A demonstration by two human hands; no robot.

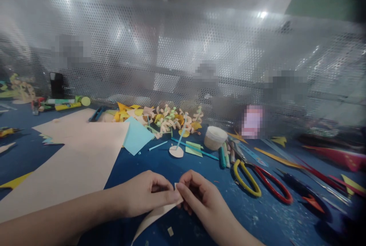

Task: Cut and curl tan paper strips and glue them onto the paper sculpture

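Observation:
Near the table's front, a curved cream paper strip (pixel 156 217) is pinched between the fingertips of both hands. My left hand (pixel 148 192) grips it close to its upper end, thumb on top. At that same end the thumb and forefinger of my right hand (pixel 200 198) are closed on it. The strip's long tail runs down to the lower left, out of view at the bottom. Just beyond the hands stands a thin light-blue paper stem (pixel 181 136) on a cream paper oval (pixel 176 152). A small paper scrap (pixel 170 231) lies below my hands.
Cream paper sheets (pixel 82 162) and a light-blue sheet (pixel 137 135) lie left. Behind are curled paper pieces (pixel 167 120) and a white tub (pixel 215 138). Scissors (pixel 248 179) with yellow and red handles lie right, near a dark-blue tool (pixel 303 187). A perforated metal screen (pixel 128 55) stands behind.

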